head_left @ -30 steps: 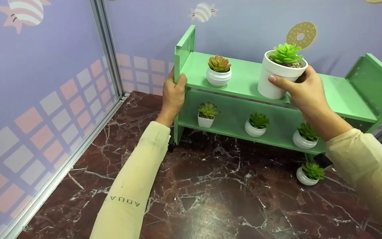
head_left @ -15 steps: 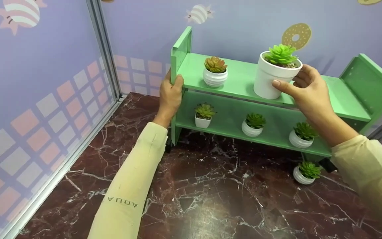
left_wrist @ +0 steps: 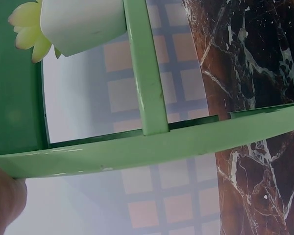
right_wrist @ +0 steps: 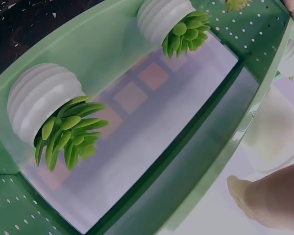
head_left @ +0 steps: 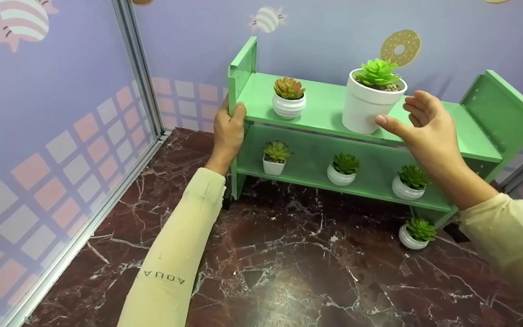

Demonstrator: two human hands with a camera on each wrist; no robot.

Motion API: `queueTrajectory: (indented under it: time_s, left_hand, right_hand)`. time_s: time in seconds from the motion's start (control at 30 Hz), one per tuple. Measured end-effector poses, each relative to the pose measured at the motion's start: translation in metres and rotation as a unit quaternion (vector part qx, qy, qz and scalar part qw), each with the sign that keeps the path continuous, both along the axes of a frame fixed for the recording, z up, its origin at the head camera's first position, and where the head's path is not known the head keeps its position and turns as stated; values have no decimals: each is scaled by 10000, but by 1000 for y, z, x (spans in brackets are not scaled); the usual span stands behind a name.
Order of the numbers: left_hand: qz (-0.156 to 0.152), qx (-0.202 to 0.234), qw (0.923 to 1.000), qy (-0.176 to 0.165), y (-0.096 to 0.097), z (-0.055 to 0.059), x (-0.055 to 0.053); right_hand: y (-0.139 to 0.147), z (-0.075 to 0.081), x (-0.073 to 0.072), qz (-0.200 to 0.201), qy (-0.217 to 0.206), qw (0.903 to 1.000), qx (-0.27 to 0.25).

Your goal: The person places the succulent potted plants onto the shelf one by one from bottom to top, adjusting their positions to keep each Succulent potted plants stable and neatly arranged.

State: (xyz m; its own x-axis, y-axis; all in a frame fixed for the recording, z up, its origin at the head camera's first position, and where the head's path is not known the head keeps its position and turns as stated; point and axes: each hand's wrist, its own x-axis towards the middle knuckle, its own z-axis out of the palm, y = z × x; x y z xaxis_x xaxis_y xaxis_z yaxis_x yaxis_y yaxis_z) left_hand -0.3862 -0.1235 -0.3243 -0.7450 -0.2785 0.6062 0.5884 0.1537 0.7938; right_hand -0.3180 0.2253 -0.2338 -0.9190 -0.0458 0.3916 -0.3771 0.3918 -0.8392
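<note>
A large white pot (head_left: 367,108) with a bright green succulent (head_left: 379,73) stands upright on the top shelf of a green rack (head_left: 319,102). Just right of this pot is my right hand (head_left: 435,131), thumb and fingers spread and holding nothing; a gap shows between the fingers and the pot. My left hand (head_left: 229,131) grips the left end panel of the rack, thumb in front, its other fingers hidden behind. A small ribbed pot (head_left: 288,107) with a reddish succulent sits on the same shelf, between the left hand and the large pot.
On the lower shelf stand a square white pot (head_left: 273,166) and two ribbed pots, one in the middle (head_left: 341,176) and one at right (head_left: 407,190), all with succulents. Another potted succulent (head_left: 413,239) is on the dark marbled floor (head_left: 284,272). Walls rise behind and at left.
My right hand has let go of the large pot and drawn back to the right, its fingers opening. The pot stays on the top shelf. My left hand keeps its grip on the rack.
</note>
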Motion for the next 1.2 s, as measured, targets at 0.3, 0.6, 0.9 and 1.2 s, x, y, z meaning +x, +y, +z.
queueTrajectory:
  time_s: [0.3,0.6,0.9,1.2]
  left_hand:
    - [12,-24,10000,8,0,-1,0]
    - [95,-18,10000,8,-1,0,0]
    - [3,23,10000,29,5,15,20]
    - [32,84,10000,41,-1,3,3]
  right_hand:
    - [3,-7,12,40,247,9994,-232]
    - [4,-19,28,58,622,9978,-242]
    - [12,-36,40,132,782,9963,-337]
    - [22,-50,46,218,844,9940,-663]
